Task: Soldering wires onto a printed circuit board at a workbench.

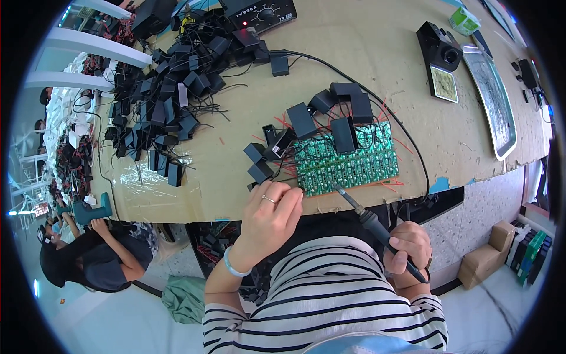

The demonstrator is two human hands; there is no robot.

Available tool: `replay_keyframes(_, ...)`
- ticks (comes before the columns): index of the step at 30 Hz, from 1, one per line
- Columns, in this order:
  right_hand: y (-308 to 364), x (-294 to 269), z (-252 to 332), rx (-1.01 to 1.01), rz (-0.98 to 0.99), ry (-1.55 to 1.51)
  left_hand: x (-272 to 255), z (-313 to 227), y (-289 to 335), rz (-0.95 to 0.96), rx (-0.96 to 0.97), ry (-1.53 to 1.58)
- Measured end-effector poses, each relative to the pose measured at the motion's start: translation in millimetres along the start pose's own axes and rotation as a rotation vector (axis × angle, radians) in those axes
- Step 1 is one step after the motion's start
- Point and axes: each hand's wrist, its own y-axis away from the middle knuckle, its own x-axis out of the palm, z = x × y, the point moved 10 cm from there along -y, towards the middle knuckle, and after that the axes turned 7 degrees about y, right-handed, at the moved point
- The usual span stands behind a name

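Observation:
In my right hand (411, 246) is a soldering iron (372, 224), gripped by its dark handle. Its metal tip points up and left, at the front edge of a green circuit board panel (348, 162). My left hand (272, 215) is closed at the board's front left corner, its fingertips pinched together; what lies between them is too small or hidden to name. Red wires stick out around the board. Several black box-shaped housings (344, 134) with thin black leads lie on the board and along its back and left sides.
A big heap of black housings (171, 112) covers the table's left. Behind it stands a soldering station (259, 15) with a cable running to the right. At right are an iron stand with a sponge (443, 84) and a metal tray (490, 103). Another person (97, 253) works at left.

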Motion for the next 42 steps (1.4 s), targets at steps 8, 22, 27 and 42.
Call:
replay_keyframes(8, -3, 0, 3, -0.001, 0.001, -0.005, 0, 0, -3, 0.006, 0.01, -0.008)
replay_keyframes(22, 10, -10, 0, 0.053, -0.123, 0.12, -107, 51, 49, -0.588, -0.193, -0.283)
replay_keyframes(27, 5, -7, -4, 0.05, -0.103, 0.052, -123, 117, 48, -0.262, -0.233, -0.547)
replay_keyframes(42, -2, -5, -13, 0.068, -0.043, 0.035, -82, 57, -25, -0.329, -0.259, 0.409)
